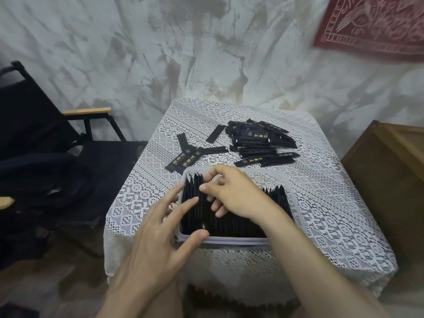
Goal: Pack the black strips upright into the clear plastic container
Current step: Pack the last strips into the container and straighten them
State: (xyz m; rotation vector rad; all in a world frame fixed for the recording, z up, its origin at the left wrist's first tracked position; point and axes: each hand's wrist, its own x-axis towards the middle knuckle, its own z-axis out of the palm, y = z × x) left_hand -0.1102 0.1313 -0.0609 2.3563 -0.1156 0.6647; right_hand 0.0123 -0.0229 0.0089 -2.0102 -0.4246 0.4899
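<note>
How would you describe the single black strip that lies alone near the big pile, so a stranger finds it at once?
Start at the lace tablecloth and find the big pile of strips at its far side. Just left of that pile lies the lone strip, slanted. It shows no gold print, unlike the crossed strips further left.

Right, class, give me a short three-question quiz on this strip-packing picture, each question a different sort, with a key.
1. True or false: the clear plastic container is empty.
2. Which hand is over the packed strips? A) left B) right
3. Fill in: the loose pile of strips lies on the lace ____, beyond the container.

Key: 1 false, it holds many upright strips. 2 B; the left hand is at the container's near left corner. 3 tablecloth.
</note>
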